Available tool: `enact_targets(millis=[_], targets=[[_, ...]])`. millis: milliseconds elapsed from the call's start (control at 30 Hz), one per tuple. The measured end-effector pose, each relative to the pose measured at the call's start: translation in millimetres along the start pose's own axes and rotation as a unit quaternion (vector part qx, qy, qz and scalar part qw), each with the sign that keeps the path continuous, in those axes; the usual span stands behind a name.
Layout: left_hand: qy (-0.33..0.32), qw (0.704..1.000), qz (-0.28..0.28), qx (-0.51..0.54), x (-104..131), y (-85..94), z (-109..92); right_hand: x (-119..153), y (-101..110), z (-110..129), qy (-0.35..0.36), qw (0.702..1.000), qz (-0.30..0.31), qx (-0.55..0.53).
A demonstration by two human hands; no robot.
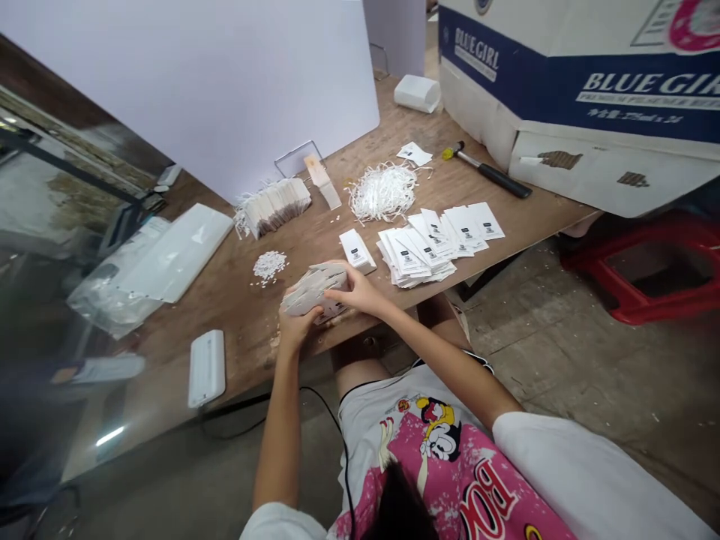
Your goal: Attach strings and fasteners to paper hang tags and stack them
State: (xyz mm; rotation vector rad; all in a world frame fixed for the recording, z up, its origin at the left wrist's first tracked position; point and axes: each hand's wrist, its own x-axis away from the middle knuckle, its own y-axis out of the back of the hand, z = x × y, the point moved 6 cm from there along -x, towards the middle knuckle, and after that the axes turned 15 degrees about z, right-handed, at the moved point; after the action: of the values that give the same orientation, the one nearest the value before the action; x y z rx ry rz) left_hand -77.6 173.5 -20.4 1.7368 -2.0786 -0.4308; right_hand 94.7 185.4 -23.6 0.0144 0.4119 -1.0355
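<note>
Both hands hold a thick bundle of white cards [316, 291] at the table's front edge. My left hand [297, 322] grips its left end and lower side, thumb across the front. My right hand [358, 291] is wrapped round the right end. Just behind the bundle lies a small neat stack of white cards [355, 249]. To the right, a larger loose pile of printed white cards [419, 251] is spread out. A heap of white strings [385, 192] sits behind them. Small white pieces [269, 265] are heaped left of the bundle.
A row of cards with strings [275, 206] stands by a white panel [225, 90]. A hammer [489, 171] lies near a large carton [562, 97]. Plastic bags [163, 262] and a white power strip [206, 367] are on the left. A red stool [635, 277] stands right.
</note>
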Motion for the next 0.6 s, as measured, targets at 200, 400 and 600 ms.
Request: enact_targets(millis=[200,400,600], targets=[[-0.026,0.999,0.037,-0.019,0.1,-2.6,-6.0,1.1,-2.3,-3.2,-0.006,0.998,-0.053,0.044],[-0.058,0.997,0.009,-0.055,6.1,2.4,-6.6,3.2,-5.9,-2.5,0.03,0.988,-0.117,0.1],[-0.118,0.988,-0.096,-0.023,18.8,-0.6,-7.2,6.5,-14.6,-6.3,0.039,0.967,-0.214,0.136]])
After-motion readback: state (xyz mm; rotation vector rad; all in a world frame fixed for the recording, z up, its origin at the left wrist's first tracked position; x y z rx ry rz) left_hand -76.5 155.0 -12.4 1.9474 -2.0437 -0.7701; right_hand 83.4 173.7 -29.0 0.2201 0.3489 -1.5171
